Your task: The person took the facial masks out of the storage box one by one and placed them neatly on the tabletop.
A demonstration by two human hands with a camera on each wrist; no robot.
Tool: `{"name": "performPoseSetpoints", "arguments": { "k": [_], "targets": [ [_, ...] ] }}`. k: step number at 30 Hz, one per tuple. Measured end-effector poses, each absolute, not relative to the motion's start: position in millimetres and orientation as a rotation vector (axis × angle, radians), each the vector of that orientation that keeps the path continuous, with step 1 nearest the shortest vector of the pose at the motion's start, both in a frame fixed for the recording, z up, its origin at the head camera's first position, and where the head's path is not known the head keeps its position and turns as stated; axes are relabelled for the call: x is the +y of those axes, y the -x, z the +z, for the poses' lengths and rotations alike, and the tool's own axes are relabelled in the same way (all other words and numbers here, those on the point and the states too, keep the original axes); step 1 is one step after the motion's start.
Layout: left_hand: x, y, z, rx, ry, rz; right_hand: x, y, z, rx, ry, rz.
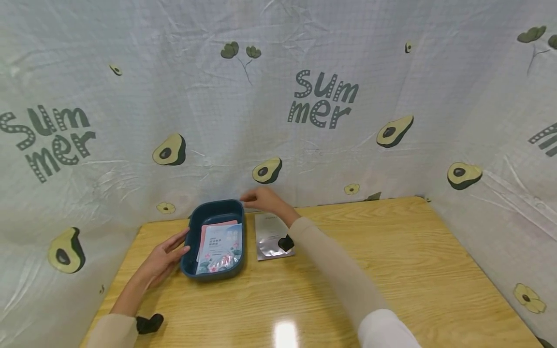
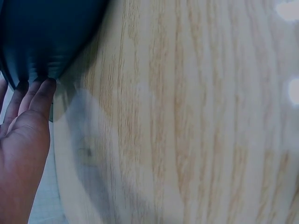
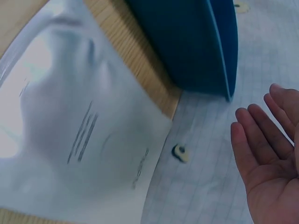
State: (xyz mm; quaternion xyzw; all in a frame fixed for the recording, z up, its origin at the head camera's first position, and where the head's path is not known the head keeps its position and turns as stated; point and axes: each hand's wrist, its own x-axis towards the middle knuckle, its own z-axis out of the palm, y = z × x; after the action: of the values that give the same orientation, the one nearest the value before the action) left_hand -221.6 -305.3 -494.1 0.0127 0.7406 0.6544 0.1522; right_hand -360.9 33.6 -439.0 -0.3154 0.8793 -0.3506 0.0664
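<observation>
A dark blue plastic bin (image 1: 188,263) stands near the back left of the wooden table. Inside it lie a light blue packet (image 1: 219,246) with a lotus print and, partly covered by it, a pink packet (image 1: 202,234). My left hand (image 1: 163,258) is at the bin's left side; in the left wrist view its straight fingers (image 2: 42,95) reach the bin's wall. By the far right corner of the bin is my right hand (image 1: 262,199), fingers extended and holding nothing in the right wrist view. To the bin's right lies a silver foil packet (image 1: 269,237), partly hidden by the right wrist.
A white cloth curtain (image 1: 217,111) printed with avocados and lettering hangs behind the table's back edge and along both sides. The wooden tabletop (image 1: 391,251) stretches to the right of the packet. Black straps (image 1: 150,324) show at the wrists.
</observation>
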Motion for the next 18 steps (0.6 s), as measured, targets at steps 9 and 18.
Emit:
{"name": "performPoseSetpoints", "arguments": {
  "k": [9, 18],
  "targets": [
    [-306, 223, -497, 2.081, -0.087, 1.924, -11, 354, -439, 2.496, 0.897, -1.215],
    [-305, 220, -496, 2.045, -0.093, 1.959, -41, 341, -440, 2.35, 0.704, -1.371]
  ]
}}
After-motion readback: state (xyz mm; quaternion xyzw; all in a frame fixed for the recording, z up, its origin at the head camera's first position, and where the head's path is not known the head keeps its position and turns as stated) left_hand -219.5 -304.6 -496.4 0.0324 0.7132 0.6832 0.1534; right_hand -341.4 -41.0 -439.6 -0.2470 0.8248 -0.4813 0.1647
